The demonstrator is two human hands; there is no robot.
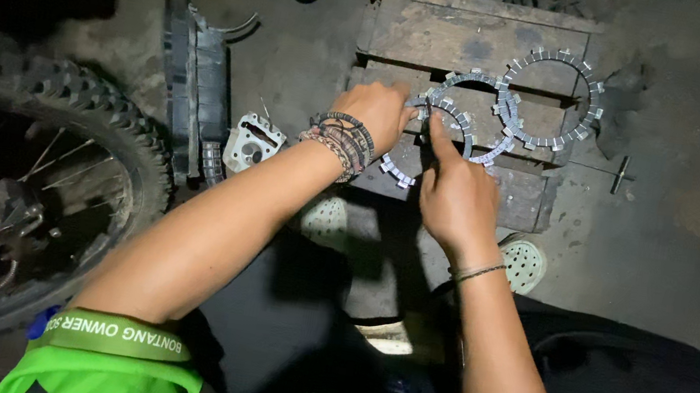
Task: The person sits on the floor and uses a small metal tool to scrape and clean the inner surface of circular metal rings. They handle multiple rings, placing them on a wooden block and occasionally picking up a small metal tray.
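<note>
While two toothed rings (549, 102) lie set out on the wooden pallet (476, 35), a third ring (427, 143) is pinched by the left hand (376, 113). It is pressed by the right hand (457, 194), forefinger extended; its laying-out seems unfinished.

No packages, labels, signs or screens seem visible.

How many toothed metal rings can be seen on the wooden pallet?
3, possibly more hidden under the hands. One ring lies far right, one ring in the middle, and one ring under the left hand and right hand.
</note>
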